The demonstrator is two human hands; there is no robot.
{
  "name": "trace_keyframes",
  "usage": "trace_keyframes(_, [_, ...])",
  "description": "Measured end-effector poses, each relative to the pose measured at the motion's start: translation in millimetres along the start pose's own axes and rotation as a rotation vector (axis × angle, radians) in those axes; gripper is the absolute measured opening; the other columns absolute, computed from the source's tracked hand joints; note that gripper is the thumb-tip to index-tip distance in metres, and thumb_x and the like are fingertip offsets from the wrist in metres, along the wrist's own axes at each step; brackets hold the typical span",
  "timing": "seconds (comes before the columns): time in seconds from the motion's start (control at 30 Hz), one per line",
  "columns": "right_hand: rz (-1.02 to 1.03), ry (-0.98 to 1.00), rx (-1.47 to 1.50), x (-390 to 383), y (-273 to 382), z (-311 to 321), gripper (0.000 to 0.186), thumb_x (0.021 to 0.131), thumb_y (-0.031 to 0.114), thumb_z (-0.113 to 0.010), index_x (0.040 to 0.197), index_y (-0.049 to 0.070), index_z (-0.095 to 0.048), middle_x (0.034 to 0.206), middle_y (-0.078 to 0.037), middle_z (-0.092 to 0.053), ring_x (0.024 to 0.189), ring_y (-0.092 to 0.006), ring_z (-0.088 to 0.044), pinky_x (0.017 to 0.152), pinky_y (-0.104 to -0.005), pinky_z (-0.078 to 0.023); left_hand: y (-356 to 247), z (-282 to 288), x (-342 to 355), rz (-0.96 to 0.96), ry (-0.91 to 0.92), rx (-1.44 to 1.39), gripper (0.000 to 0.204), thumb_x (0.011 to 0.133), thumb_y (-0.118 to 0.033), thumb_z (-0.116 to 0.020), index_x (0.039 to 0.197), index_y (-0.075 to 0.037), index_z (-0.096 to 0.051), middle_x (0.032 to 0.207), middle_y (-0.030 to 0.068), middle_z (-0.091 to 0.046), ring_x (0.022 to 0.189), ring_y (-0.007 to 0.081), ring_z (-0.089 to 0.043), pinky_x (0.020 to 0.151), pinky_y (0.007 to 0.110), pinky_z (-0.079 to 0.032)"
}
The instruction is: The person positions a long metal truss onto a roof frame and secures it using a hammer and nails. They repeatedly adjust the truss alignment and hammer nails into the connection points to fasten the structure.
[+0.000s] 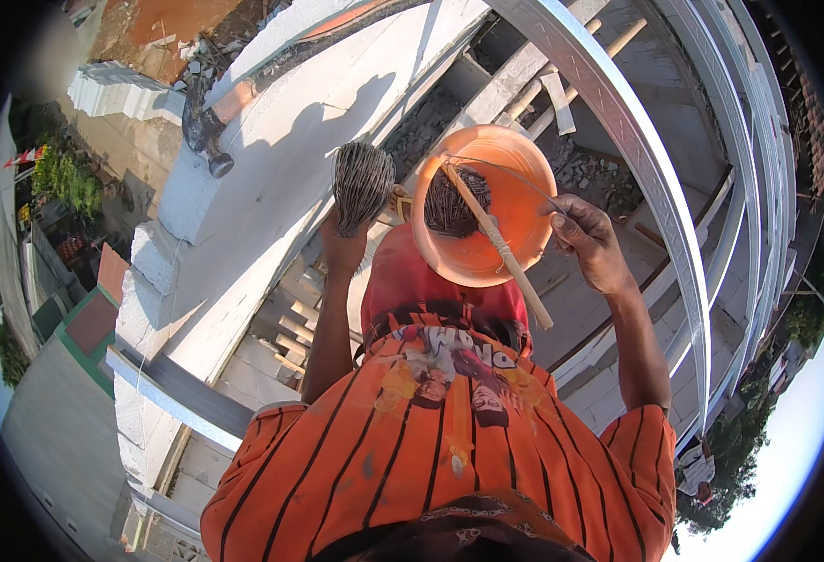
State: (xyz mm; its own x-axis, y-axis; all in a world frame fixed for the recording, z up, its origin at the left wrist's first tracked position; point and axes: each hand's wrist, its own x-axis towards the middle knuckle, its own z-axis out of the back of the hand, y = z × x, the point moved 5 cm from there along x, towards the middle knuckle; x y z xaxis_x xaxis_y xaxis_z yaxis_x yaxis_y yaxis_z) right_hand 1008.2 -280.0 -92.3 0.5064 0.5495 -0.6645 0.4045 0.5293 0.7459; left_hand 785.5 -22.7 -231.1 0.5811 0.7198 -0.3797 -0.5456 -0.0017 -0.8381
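My left hand (344, 249) is closed around the lower end of a thick bundle of thin grey metal strands (363, 180), either wires or long nails. In front of my body hangs an orange plastic bucket (526, 180), its mouth toward me. Inside it lies a dark clump of similar thin metal pieces (455, 208). Across its mouth slants a wooden stick (499, 245) with cord wound round its middle. My right hand (588, 245) pinches the bucket's thin wire handle (510, 171) near the right rim.
A hammer (207, 131) lies on top of the white block wall (281, 155) to the left. Curved-looking silver metal beams (641, 122) run along the right. Below are wooden poles (299, 332), rubble (599, 178) and a deep drop. Another person (696, 468) shows at the lower right.
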Motion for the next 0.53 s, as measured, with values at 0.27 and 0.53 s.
trace_keyframes(0.27, [-0.076,-0.096,-0.302,214.5,-251.3,-19.8,0.025,0.089,0.024,-0.054,0.092,0.0,-0.06,0.083,-0.007,-0.063,0.079,-0.0166,-0.059,0.075,-0.0315,-0.046,85.2,6.1,-1.0,-0.013,0.07,0.294,0.024,0.072,0.0,-0.063,0.096,0.001,-0.061,0.079,0.0126,-0.066,0.072,0.0194,-0.064,0.065,0.03,-0.048])
trace_keyframes(0.53, [-0.051,-0.158,-0.414,337.1,-403.6,-6.0,0.021,0.085,0.018,-0.052,0.093,0.001,-0.06,0.09,-0.016,-0.065,0.089,-0.0261,-0.063,0.08,-0.0368,-0.047,128.0,-9.9,10.9,-0.051,0.235,0.389,0.027,0.067,-0.001,-0.067,0.093,-0.001,-0.062,0.08,0.0112,-0.066,0.077,0.0181,-0.065,0.068,0.03,-0.049])
